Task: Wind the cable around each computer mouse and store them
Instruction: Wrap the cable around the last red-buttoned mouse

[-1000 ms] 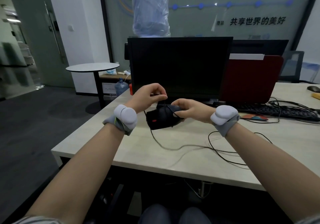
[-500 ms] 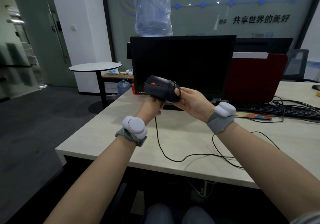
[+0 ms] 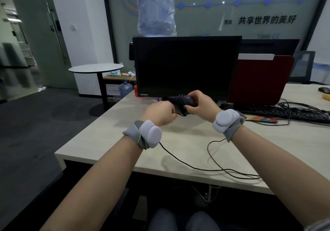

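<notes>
Head view: right hand (image 3: 200, 104) holds the mouse (image 3: 184, 104) just in front of the monitor (image 3: 185, 66), low over the counter (image 3: 110, 141). Half a second ago the mouse was raised up against the screen; now it has dropped back toward the counter and the left hand (image 3: 159, 113) has come round to its near side. That reads as another turn of the cable (image 3: 178, 161) going on, so winding is mid-way, not finished; storing not started.

Grip, right: fingers and thumb curled round the mouse body, clamping it. Grip, left: fingers curled tight, apparently pinching the cable next to the mouse; the strand inside the fist is hidden and motion-blurred. A few dark loops already cross the mouse.

Slack cable still trails from under the left wrist across the counter, toward the person from the monitor, in loose curves reaching the counter's near edge. Plenty left to wind.

Materials: mouse is black, rounded, smooth plastic, slight sheen. Cable thin, black, limp, round. Counter pale matte wood-grain laminate, flat, square-edged. Both wrists carry grey fabric bands with smooth rounded pale pods. A black keyboard (image 3: 285, 113) sits right of the monitor with its own tangled cables.
</notes>
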